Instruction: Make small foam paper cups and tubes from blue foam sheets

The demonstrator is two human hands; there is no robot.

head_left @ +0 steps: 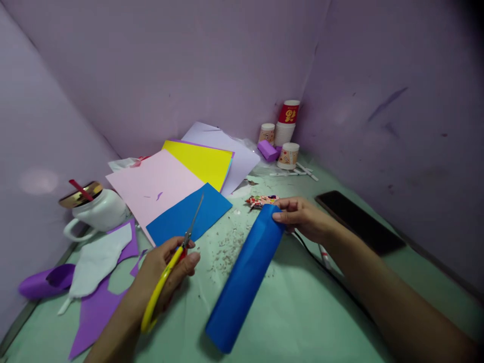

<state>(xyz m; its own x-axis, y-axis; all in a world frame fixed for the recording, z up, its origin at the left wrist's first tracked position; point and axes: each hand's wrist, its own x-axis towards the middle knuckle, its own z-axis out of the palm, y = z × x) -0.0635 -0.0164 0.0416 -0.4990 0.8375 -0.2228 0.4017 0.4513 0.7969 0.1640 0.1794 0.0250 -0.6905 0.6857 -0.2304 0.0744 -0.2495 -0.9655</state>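
Observation:
My left hand (pixel 164 272) is closed around yellow-handled scissors (pixel 170 269), whose blades point up and away over a flat blue sheet (pixel 177 217). My right hand (pixel 302 217) grips the far end of a rolled blue paper tube (pixel 244 280) that lies diagonally on the green table (pixel 302 312). The two hands are apart, with small paper scraps scattered between them.
Pink (pixel 155 186), yellow (pixel 200 161) and lilac sheets (pixel 227 146) fan out at the back. A white mug with a gold lid (pixel 94 209) stands left, above purple cut-offs (pixel 98 307). Paper cups (pixel 285 136) fill the far corner. A dark phone (pixel 359 222) lies right.

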